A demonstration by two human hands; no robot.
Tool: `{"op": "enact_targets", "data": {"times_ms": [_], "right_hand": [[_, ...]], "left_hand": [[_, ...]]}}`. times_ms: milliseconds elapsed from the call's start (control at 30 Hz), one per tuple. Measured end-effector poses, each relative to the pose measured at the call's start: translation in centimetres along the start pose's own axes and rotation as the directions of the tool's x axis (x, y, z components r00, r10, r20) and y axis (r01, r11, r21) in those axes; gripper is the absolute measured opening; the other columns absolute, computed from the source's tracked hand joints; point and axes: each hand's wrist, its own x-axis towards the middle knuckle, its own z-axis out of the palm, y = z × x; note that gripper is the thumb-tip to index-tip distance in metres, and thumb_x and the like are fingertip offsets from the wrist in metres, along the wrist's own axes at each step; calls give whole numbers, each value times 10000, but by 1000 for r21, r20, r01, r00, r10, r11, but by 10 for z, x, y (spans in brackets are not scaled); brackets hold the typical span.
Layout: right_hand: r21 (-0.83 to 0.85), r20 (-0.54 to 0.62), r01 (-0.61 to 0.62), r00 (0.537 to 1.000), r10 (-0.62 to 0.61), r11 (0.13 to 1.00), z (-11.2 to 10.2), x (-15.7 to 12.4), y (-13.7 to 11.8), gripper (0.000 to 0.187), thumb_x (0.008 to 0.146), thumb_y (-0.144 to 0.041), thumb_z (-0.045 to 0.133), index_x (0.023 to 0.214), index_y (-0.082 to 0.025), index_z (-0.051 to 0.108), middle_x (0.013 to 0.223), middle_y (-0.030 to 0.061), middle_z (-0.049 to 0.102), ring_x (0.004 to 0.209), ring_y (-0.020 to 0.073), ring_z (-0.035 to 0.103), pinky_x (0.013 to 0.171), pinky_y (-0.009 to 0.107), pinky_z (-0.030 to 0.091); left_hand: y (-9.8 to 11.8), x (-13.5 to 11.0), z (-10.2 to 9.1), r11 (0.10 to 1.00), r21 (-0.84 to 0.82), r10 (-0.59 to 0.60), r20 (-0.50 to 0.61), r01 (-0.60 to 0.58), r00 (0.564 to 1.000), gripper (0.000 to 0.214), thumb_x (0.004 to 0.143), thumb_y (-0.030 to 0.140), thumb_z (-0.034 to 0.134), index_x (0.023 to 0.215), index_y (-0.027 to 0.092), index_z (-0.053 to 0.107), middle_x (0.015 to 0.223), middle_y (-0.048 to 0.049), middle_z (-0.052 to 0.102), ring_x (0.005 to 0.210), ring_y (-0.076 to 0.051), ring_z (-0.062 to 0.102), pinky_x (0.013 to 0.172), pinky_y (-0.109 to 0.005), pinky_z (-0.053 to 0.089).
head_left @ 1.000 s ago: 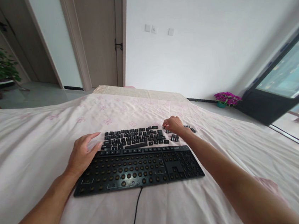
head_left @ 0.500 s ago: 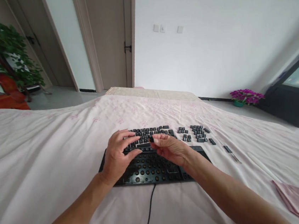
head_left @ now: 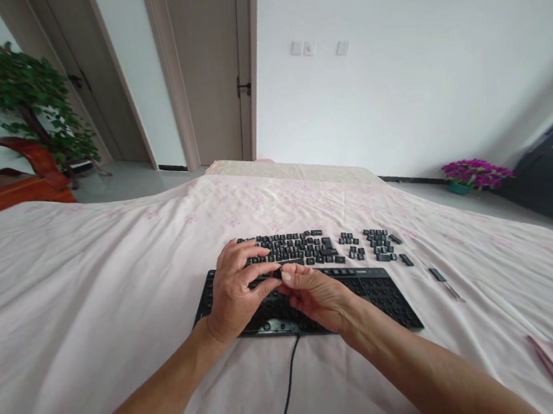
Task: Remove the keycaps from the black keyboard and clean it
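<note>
On the pink bed [head_left: 94, 305], mid-frame, left hand [head_left: 234, 297] and right hand [head_left: 318, 295] meet over the black keyboard [head_left: 384, 288], fingers [head_left: 288, 275] pinched together, loose keycaps [head_left: 305, 247] just beyond.

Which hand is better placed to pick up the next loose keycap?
Left, probably. The left hand has its fingers stretched to the far edge of the keyboard, beside the keycaps. The right hand is pinched shut over the keyboard, farther back.
</note>
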Motion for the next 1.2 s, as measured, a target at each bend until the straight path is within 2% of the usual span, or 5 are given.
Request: {"op": "enact_targets", "data": {"times_ms": [133, 533, 767, 1033, 1200], "right_hand": [[114, -83, -32, 996, 42, 993, 6, -5, -5, 408, 501, -286, 921, 831, -188, 703, 711, -34, 648, 663, 86, 574, 497, 184, 290], [-195, -150, 116, 978, -147, 974, -13, -22, -14, 333, 539, -370, 873, 760, -159, 740, 607, -27, 580, 509, 47, 395, 440, 197, 219], [-326, -378, 125, 891, -251, 937, -74, -40, -19, 355, 592, -397, 815, 841, -159, 727, 594, -26, 551, 511, 72, 410, 422, 196, 218], [-962, -161, 8, 795, -585, 274, -116, -54, 5, 131, 779, -281, 663, 855, -251, 765, 882, 22, 708, 851, 201, 641, 812, 333, 464], [-995, -49, 10, 802, -595, 95, -113, -63, 10, 186, 849, -278, 610, 971, -270, 751, 921, 19, 697, 871, 185, 652, 808, 308, 478]], "left_hand": [[0, 1, -3, 999, 13, 33, -12, -33, 999, 106, 786, 235, 730, 886, 269, 718, 1044, -36, 681, 1136, -231, 579, 1082, -535, 372], [-2, -2, -3, 995, -19, 97, 110, -95, 989, 225, 777, 291, 743, 998, 284, 708, 1187, -45, 649, 1210, -245, 545, 1111, -518, 339], [-53, -10, -5, 964, 117, -250, 94, 239, 964, 208, 883, 298, 586, 1047, 238, 698, 1131, -50, 671, 1075, -208, 610, 1013, -380, 447], [-99, -27, -17, 819, 379, -487, 63, 431, 871, 257, 868, 336, 534, 1034, 245, 708, 1123, -32, 677, 1056, -220, 613, 969, -336, 453], [-100, -30, -16, 785, 406, -535, 63, 468, 843, 282, 868, 356, 517, 1055, 257, 703, 1150, -27, 669, 1068, -225, 610, 957, -333, 457]]}}
